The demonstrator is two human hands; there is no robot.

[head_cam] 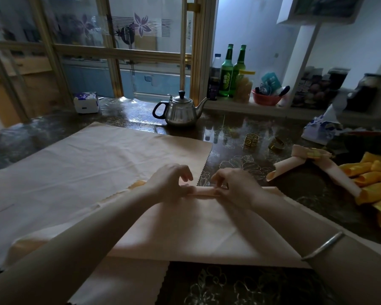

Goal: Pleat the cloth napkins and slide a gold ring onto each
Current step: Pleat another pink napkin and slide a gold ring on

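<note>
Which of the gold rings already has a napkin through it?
The rightmost gold ring, cinched round the finished pink napkin. The left ring and the middle ring lie bare on the dark table.

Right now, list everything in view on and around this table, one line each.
peach napkin: one, peach, table centre, partly pleated
spread cloths: number unclear, pale peach, beneath it and to the left
loose gold rings: two, gold, on the table right of the cloths
ringed napkin: one, peach with gold ring, far right
yellow cloth rolls: a heap, yellow, right edge
teapot: one, steel with dark handle, behind the cloths
bottles: two, green, back shelf
bowl: one, red, back shelf
tissue pack: one, white, back left
table: one, dark floral
bangle: one, silver, right wrist
left hand: fingers pinch the pleat
right hand: fingers pinch the pleat
</note>
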